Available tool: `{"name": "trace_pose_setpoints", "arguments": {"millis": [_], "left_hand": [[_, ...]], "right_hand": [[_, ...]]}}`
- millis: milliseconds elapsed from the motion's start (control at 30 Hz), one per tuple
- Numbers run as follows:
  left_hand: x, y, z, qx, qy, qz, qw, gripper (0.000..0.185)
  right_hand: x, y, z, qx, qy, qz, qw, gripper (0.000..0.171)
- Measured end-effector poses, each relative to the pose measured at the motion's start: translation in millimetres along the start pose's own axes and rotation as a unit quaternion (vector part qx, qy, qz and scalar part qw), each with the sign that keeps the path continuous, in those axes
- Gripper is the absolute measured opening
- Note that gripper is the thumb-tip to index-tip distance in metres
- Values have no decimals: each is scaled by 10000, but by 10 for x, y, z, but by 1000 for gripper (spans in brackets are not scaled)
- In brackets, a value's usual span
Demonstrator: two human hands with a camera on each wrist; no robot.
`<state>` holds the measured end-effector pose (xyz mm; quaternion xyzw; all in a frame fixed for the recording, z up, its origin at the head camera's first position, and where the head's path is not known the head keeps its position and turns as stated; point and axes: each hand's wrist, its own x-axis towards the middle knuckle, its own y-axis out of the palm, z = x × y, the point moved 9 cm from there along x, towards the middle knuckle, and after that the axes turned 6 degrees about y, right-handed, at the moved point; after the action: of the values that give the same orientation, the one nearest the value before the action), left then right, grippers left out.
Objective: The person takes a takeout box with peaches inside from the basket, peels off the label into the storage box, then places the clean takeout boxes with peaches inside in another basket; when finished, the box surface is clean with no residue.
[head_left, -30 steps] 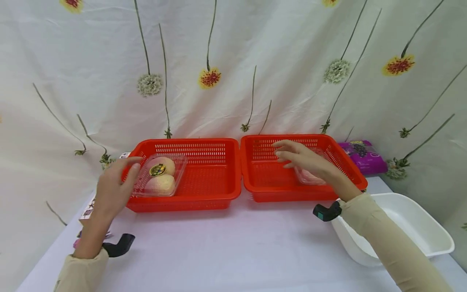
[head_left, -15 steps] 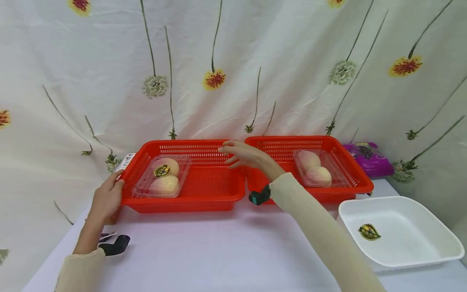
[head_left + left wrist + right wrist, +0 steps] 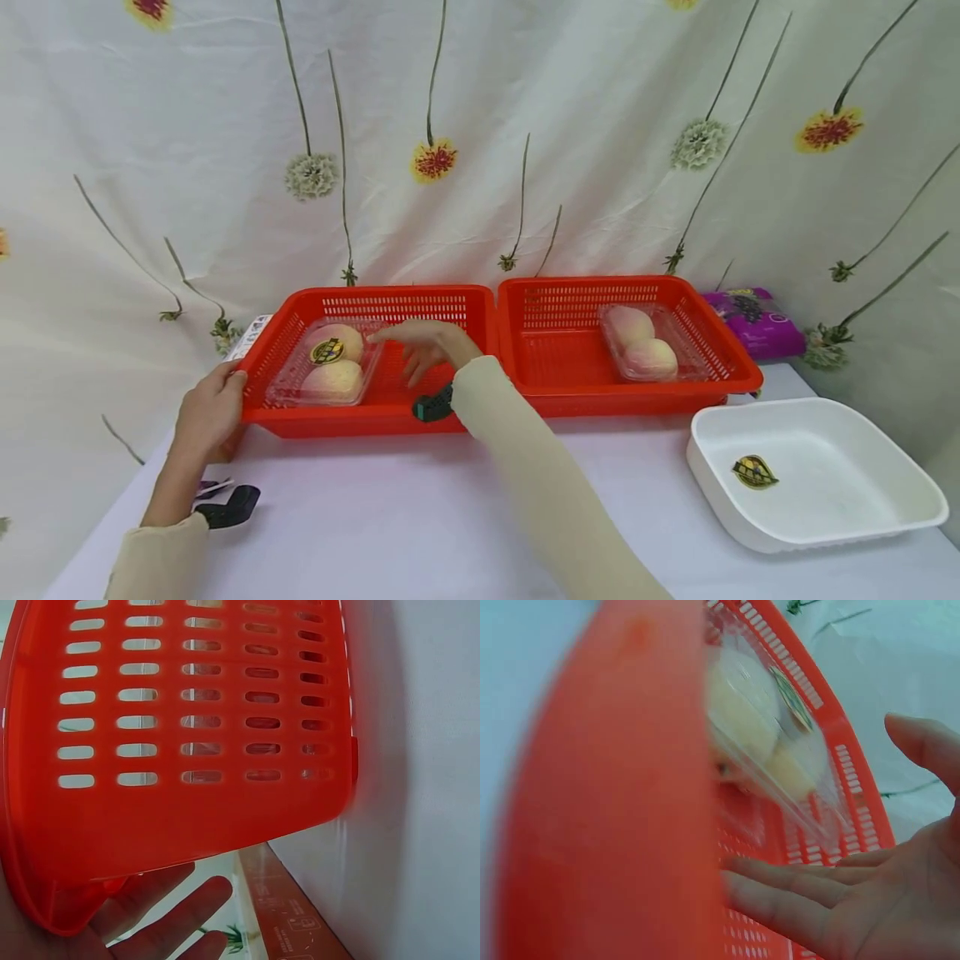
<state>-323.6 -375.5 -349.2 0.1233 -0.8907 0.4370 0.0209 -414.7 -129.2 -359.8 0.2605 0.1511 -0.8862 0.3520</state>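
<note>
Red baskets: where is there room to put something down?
The right basket has bare floor left of its peach box. The white tub holds only a sticker. The left basket is crowded: its peach box, plus the right hand above.

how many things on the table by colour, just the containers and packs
red baskets: 2, left basket and right basket
clear fruit packs: 2, left pack and right pack
white tray: 1
purple packet: 1
total: 6
</note>
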Motion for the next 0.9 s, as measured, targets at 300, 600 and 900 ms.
{"name": "trace_pose_setpoints", "arguments": {"millis": [300, 600, 900], "left_hand": [[-15, -4, 11, 74, -52, 17, 10000, 58], [-7, -17, -18, 166, 36, -5, 9999, 58], [-2, -11, -1, 175, -11, -11, 9998, 58]], "right_hand": [[133, 440, 51, -293, 11, 507, 9983, 51], [68, 258, 24, -112, -183, -109, 9997, 39], [25, 119, 80, -961, -442, -741, 9916, 54]]}}
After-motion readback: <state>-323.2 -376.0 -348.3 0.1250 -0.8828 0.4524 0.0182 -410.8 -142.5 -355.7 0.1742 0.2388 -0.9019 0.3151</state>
